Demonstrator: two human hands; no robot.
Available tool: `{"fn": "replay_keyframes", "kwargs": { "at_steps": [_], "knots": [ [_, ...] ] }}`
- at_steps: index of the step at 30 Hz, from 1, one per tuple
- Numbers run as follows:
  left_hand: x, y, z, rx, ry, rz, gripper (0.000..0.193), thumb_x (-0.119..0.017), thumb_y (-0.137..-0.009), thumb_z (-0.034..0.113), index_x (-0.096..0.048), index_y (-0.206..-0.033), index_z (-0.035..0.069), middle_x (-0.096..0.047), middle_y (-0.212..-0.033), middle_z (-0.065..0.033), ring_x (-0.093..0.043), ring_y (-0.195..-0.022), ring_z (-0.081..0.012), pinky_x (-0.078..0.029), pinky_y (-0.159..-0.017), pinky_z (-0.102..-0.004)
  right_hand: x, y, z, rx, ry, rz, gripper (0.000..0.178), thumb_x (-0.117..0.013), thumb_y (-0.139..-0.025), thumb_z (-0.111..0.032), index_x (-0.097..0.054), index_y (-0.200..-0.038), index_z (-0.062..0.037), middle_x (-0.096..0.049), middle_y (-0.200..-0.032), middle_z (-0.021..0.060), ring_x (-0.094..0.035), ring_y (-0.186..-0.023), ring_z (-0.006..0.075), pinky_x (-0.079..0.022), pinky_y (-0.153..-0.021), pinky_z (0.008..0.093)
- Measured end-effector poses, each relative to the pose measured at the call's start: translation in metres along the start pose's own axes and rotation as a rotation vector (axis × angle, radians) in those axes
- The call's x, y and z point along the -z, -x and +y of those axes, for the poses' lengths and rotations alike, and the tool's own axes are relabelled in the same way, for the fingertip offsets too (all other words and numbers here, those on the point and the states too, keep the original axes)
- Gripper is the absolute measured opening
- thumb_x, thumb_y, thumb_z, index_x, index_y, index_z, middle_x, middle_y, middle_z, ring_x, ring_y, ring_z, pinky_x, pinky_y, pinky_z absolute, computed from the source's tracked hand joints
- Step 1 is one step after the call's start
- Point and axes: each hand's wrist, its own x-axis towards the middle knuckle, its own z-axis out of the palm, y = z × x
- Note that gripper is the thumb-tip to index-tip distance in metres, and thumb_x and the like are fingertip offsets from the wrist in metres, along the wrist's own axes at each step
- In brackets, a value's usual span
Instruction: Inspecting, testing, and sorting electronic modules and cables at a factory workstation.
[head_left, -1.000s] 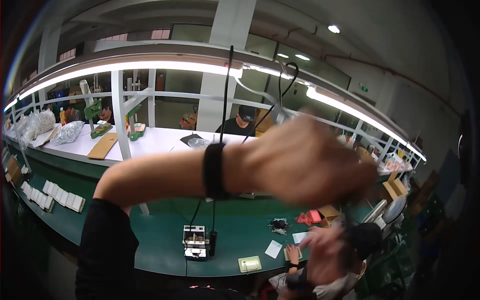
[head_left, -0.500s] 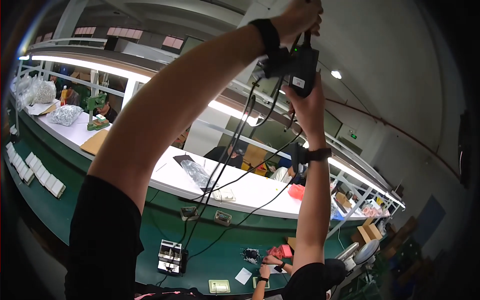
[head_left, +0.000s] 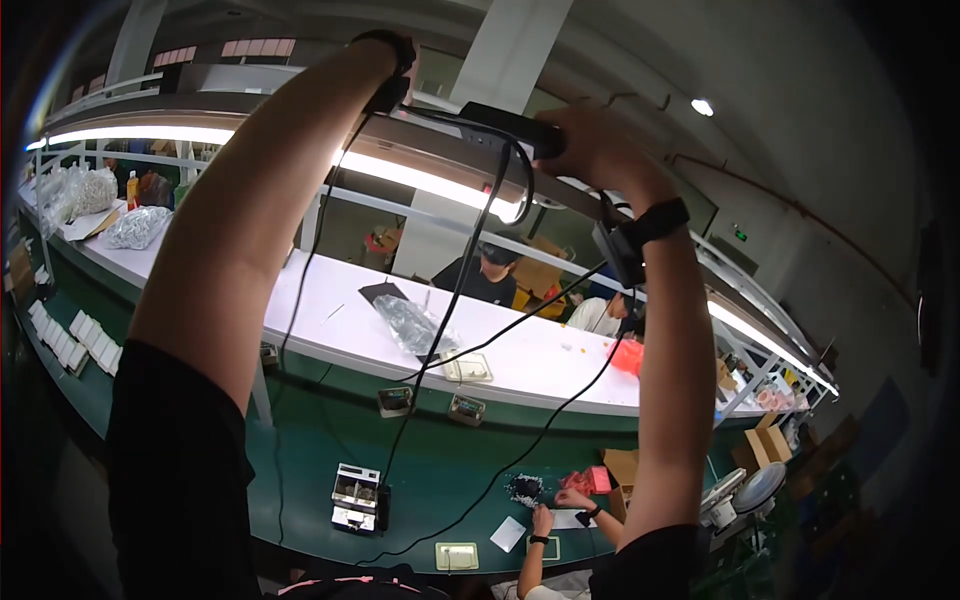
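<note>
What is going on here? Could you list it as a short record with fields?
Setting: workshop with a long green bench and a white shelf above it
Right hand: raised overhead, gripping a black device with cables hanging down
Left hand: raised overhead, mostly hidden behind its wristband
On the bench: small metal machine
Others: another person's hands at the bench

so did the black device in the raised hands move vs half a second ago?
Cannot tell for sure: the head camera swung too. Against the white pillar, the black device now lies flat in front of it in the right hand; earlier it hung upright to the pillar's right.
</note>
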Motion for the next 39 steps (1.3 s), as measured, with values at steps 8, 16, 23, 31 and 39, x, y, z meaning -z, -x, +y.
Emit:
{"fn": "replay_keyframes", "kwargs": {
  "at_steps": [8,16,23,31,39],
  "knots": [
    [-0.011,0.153,0.168,0.474,-0.487,-0.009,0.057,-0.047,-0.102,0.055,-0.068,-0.120,0.006,-0.074,-0.098,-0.0156,-0.069,-0.088,-0.0300,-0.054,-0.079,-0.0439,0.018,0.003,-0.010,-0.039,0.151,-0.151,0.026,-0.076,-0.089,-0.024,-0.066,-0.105,-0.0043,-0.067,-0.076,0.0135,-0.065,-0.067,0.0194,-0.050,-0.059,0.0391],
    [-0.037,0.155,0.164,-0.334,-0.048,0.297,0.070,-0.030,-0.104,0.064,-0.052,-0.148,0.013,-0.060,-0.140,-0.0157,-0.056,-0.125,-0.0363,-0.046,-0.102,-0.0441,0.020,0.000,-0.008,-0.455,0.043,-0.398,0.060,-0.054,-0.091,-0.065,-0.063,-0.092,-0.0057,-0.056,-0.069,0.0038,-0.052,-0.059,0.0140,-0.041,-0.052,0.0351],
    [-0.060,0.140,0.226,-0.240,0.009,0.189,0.077,-0.023,-0.105,0.065,-0.045,-0.152,0.009,-0.041,-0.155,-0.0198,-0.039,-0.142,-0.0379,-0.033,-0.115,-0.0483,0.021,0.022,-0.009,-0.556,-0.112,-0.331,0.044,-0.055,-0.099,-0.052,-0.054,-0.084,-0.0108,-0.050,-0.065,0.0000,-0.048,-0.057,0.0131,-0.038,-0.054,0.0339],
    [-0.082,0.146,0.262,-0.209,0.138,0.351,0.075,-0.021,-0.107,0.060,-0.050,-0.147,0.003,-0.042,-0.157,-0.0227,-0.038,-0.146,-0.0391,-0.034,-0.116,-0.0531,0.033,0.103,0.018,-0.059,0.169,0.281,0.053,-0.059,-0.101,-0.051,-0.065,-0.129,-0.0066,-0.074,-0.091,0.0064,-0.073,-0.089,0.0214,-0.055,-0.078,0.0380],
    [-0.145,0.240,0.216,-0.617,-0.156,1.108,0.047,-0.044,-0.107,0.037,-0.058,-0.128,-0.002,-0.060,-0.124,-0.0251,-0.058,-0.116,-0.0367,-0.046,-0.104,-0.0505,0.070,0.212,-0.157,-0.667,0.478,0.807,0.084,-0.056,-0.100,-0.014,0.011,-0.138,0.0198,-0.060,-0.075,0.0132,-0.064,-0.064,0.0304,-0.056,-0.059,0.0366]
  ]
}}
